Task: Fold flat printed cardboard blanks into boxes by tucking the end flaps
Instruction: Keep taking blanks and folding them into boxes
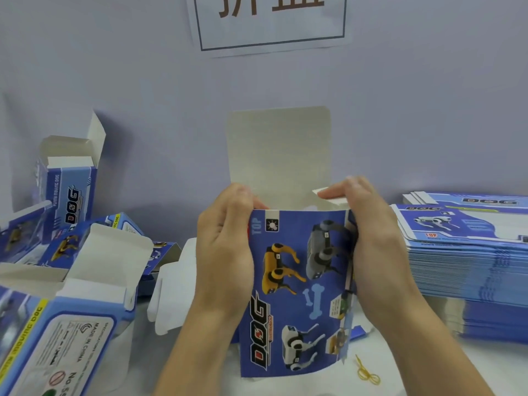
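I hold a blue printed box (297, 292) with robot-dog pictures upright in front of me. Its long plain lid flap (280, 152) stands straight up at the far end. My left hand (225, 247) grips the box's left side, fingers curled over the top edge. My right hand (368, 232) grips the right side, and its fingers press a small white side flap (333, 199) inward over the opening.
A tall stack of flat blue blanks (468, 258) lies at the right. Several folded boxes with open lids (71, 184) (94, 284) stand and lie at the left. Yellow rubber bands (367, 374) rest on the white table near the front. A paper sign (271, 21) hangs on the wall.
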### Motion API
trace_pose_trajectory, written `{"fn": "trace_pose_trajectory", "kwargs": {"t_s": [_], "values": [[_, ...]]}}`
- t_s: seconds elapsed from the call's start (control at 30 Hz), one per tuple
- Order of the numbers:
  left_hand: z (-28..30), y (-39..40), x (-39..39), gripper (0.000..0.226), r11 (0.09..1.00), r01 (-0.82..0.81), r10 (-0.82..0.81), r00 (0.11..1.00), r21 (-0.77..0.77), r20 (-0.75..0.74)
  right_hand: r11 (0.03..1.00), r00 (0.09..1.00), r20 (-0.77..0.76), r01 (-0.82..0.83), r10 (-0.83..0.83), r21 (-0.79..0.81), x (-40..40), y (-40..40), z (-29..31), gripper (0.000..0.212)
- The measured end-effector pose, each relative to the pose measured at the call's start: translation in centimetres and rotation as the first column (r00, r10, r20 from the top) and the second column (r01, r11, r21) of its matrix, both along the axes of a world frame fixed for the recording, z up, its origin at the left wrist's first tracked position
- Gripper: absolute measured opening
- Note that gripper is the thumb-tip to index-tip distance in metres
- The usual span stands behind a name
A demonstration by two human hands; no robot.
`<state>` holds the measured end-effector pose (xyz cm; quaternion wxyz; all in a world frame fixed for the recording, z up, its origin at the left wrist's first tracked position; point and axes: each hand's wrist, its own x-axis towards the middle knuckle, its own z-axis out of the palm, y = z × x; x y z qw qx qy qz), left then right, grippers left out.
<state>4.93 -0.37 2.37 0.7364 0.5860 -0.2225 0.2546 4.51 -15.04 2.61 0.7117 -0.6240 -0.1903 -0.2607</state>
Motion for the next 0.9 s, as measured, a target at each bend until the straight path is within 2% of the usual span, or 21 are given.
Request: {"fn": "trace_pose_trajectory", "kwargs": {"t_s": [0.07,0.13,0.17,0.23,0.3,0.37,0.47,0.5,0.57,0.63,0.7,0.77,0.9], "values": [[0.3,0.2,-0.1,0.035,0.999,-0.015,0.014,1.000,0.036,0.012,1.000,1.000,-0.009,0.023,-0.023,-0.002,-0.2,0.0,0.2,0.018],[0.4,0.4,-0.3,0.026,0.999,-0.011,0.010,1.000,0.045,0.004,1.000,0.998,-0.068,0.008,-0.007,0.018,-0.4,0.1,0.4,0.013],[0.4,0.4,-0.4,0.026,1.000,0.016,-0.015,1.000,0.017,-0.011,0.999,0.996,-0.094,-0.001,0.005,0.037,-0.4,0.1,0.4,0.019],[0.3,0.4,-0.5,0.041,0.995,0.080,-0.082,0.996,-0.053,-0.028,0.999,0.993,-0.117,-0.006,0.010,0.041,-0.4,0.1,0.5,0.042],[0.3,0.3,-0.5,0.053,0.991,0.098,-0.102,0.994,-0.089,-0.042,0.999,0.991,-0.129,-0.036,0.038,0.013,-0.5,0.2,0.8,0.053],[0.5,0.1,-0.5,0.044,0.995,0.057,-0.059,0.998,-0.080,-0.022,0.999,0.990,-0.127,-0.052,0.053,0.007,-0.6,0.3,1.0,0.047],[0.6,0.1,-0.5,0.017,0.996,0.009,-0.001,0.997,-0.092,0.083,0.994,0.995,-0.077,-0.054,0.062,0.091,-0.8,0.4,0.6,0.020],[0.4,0.0,-0.5,0.018,0.994,0.000,0.010,0.996,-0.112,0.093,0.987,0.994,-0.057,-0.090,0.098,0.133,-0.8,0.5,0.4,0.018],[0.0,0.0,-0.5,0.033,0.988,-0.013,0.023,0.998,-0.156,0.062,0.957,0.984,-0.019,-0.169,0.178,0.235,-0.6,0.4,-0.1,0.030],[-0.2,0.1,-0.4,0.038,0.986,-0.025,0.033,0.998,-0.163,0.046,0.959,0.982,-0.010,-0.180,0.187,0.217,-0.6,0.2,-0.1,0.042],[-0.2,0.2,-0.3,0.031,0.992,-0.031,0.039,0.997,-0.120,0.064,0.982,0.988,-0.027,-0.149,0.153,0.113,-0.6,0.1,0.1,0.027],[-0.1,0.3,-0.1,0.028,0.995,-0.021,0.027,0.997,-0.094,0.066,0.979,0.986,-0.046,-0.150,0.158,0.136,-0.8,0.4,0.1,0.016],[0.0,0.2,-0.1,0.037,0.998,-0.040,0.041,0.999,-0.057,0.019,0.973,0.981,-0.040,-0.181,0.189,0.145,-1.2,0.7,-0.3,0.022]]}}
